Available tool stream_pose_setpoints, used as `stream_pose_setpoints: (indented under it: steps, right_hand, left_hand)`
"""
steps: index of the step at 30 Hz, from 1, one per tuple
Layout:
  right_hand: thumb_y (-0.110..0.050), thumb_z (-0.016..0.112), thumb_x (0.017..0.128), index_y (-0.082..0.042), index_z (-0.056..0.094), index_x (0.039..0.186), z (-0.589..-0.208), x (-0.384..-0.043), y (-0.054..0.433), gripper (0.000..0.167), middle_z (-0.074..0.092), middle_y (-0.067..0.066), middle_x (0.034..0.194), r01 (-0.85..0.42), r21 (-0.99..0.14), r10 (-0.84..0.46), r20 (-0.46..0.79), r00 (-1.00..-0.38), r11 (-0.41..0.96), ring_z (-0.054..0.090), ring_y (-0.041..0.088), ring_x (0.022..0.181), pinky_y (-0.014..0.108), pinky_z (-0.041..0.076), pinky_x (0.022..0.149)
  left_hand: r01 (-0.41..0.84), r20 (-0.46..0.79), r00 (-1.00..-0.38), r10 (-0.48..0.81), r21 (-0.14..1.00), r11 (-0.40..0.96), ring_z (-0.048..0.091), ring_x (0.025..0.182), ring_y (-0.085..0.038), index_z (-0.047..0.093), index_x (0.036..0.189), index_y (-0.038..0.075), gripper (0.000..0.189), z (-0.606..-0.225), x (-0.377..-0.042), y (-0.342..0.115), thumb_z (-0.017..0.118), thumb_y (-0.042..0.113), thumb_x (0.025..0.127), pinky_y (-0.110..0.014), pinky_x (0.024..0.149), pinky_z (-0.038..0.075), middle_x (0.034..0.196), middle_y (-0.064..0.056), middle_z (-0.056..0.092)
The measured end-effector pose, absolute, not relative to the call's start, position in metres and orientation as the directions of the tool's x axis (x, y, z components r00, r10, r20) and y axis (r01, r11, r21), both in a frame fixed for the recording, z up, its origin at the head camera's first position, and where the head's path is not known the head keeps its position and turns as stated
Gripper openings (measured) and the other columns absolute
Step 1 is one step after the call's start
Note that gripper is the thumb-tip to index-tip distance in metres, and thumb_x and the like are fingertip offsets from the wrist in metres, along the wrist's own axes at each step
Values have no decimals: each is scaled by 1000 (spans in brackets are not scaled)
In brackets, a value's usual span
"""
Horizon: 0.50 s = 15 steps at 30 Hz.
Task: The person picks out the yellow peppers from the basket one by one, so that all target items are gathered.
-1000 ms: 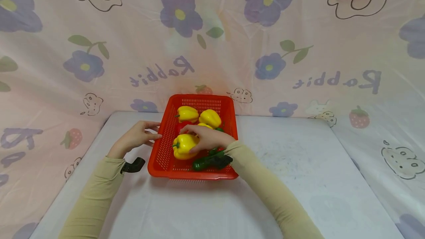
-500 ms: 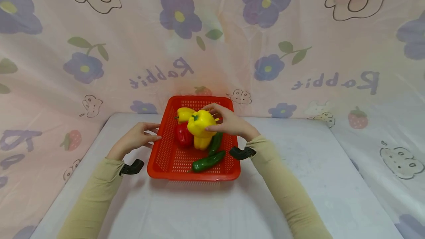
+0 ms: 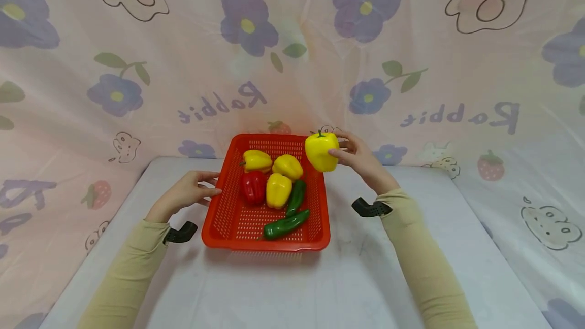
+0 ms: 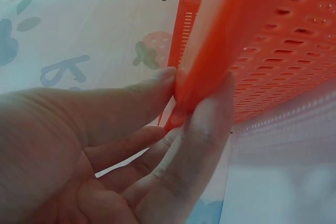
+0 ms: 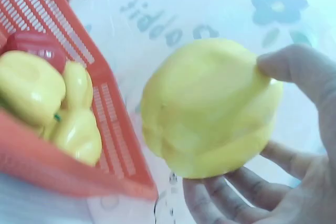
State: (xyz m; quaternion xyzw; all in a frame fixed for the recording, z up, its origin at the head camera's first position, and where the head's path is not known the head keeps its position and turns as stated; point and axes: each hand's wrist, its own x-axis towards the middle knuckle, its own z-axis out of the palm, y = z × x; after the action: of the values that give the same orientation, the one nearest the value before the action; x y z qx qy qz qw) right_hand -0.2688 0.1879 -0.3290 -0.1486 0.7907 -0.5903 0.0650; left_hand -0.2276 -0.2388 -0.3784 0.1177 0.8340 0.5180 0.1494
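My right hand (image 3: 361, 159) grips a yellow bell pepper (image 3: 321, 151) above the right rim of a red plastic basket (image 3: 265, 244). In the right wrist view the thumb presses one side of this pepper (image 5: 210, 108), with the other fingers beneath it. My left hand (image 3: 185, 192) pinches the basket's left rim. The left wrist view shows that rim (image 4: 202, 72) between thumb and fingers. Inside the basket lie a red bell pepper (image 3: 253, 187), three yellow bell peppers (image 3: 278, 191) and two green chili peppers (image 3: 285, 225).
The basket stands on a white-covered table (image 3: 393, 248). Behind it hangs a pale curtain (image 3: 301, 80) printed with flowers and rabbits. A black curved piece sits at each wrist, one on the left (image 3: 181, 232) and one on the right (image 3: 370, 208).
My right hand has lifted the yellow bell pepper from the front of the basket, moving it up and right to the right rim. The left hand has stayed at the left rim.
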Motion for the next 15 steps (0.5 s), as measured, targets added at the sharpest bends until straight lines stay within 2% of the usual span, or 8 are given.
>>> stream_pose_setpoints:
  steps: [7, 15]
  right_hand:
    - [-34, 62, 94, -9, 30, 145, -343, -274, 219, 65, 44, 21, 135, -25, -979, -210, -18, -978, 202, 49, 35, 117, 48, 41, 102]
    - [-39, 56, 96, -2, 19, 148, -371, -282, 243, 73, 30, 23, 142, 120, -980, -137, -142, -980, 157, 40, 41, 125, 48, 38, 104]
  left_hand:
    - [34, -135, -928, 347, 897, 441, 66, 86, -28, 37, 140, -11, 58, -379, -227, -239, 64, 6, 91, -39, 68, 58, 121, -30, 51]
    - [44, -127, -926, 354, 899, 436, 67, 87, -28, 38, 140, -10, 58, -379, -228, -239, 65, 7, 91, -40, 68, 58, 122, -29, 51]
